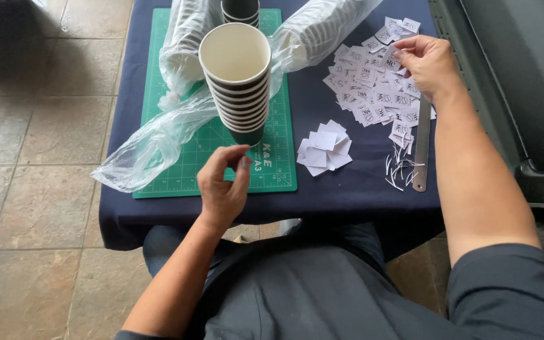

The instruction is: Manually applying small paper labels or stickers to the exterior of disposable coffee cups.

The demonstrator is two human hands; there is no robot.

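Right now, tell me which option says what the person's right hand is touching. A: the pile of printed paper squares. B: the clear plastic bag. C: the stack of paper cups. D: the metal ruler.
A: the right hand rests with its fingertips on the pile of printed paper squares, apart from the stack of paper cups, the metal ruler and the clear plastic bag.

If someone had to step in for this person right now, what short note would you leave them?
Left hand: fingers pinched, near the base of the stack of paper cups on the green cutting mat; whether it holds anything is unclear.
Right hand: picking at the pile of printed paper squares.
Blank-side squares lie beside the mat; paper trimmings by the metal ruler.
No squares visible on the cups so far.
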